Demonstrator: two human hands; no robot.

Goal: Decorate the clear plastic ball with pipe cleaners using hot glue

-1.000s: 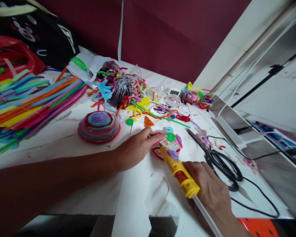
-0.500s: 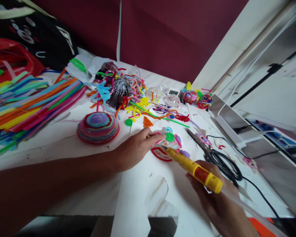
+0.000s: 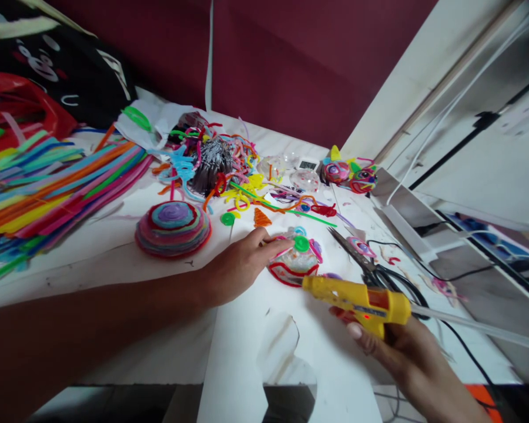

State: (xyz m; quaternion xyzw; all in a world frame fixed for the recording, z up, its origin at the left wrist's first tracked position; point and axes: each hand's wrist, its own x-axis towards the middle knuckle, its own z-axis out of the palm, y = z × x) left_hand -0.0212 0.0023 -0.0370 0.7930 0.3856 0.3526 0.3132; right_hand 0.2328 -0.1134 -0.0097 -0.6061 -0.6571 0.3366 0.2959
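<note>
My right hand (image 3: 397,352) grips a yellow hot glue gun (image 3: 352,296) with a clear glue stick (image 3: 480,328) out of its back. Its nozzle is at the lower red edge of a small clear craft piece (image 3: 297,261), which bears a green coil (image 3: 301,244), pink and purple bits and a red mouth-shaped outline. On the left side of that piece, my left hand (image 3: 240,264) is closed, thumb and fingers pinching its edge; the fingers hide part of it. White paper (image 3: 242,329) lies underneath. Black-handled scissors (image 3: 374,273) rest to the right.
A striped coiled dome (image 3: 174,229) sits left of my left hand. Pipe cleaners (image 3: 62,197) are bundled at far left, with a tangled pile (image 3: 247,153) at the back. Decorated balls (image 3: 350,173) stand at back right. A black cable (image 3: 467,352) runs along the right.
The glue gun has turned from pointing steeply away to lying more sideways, its nozzle now lower along the red outline. My right hand has shifted right and down. My left hand stays put.
</note>
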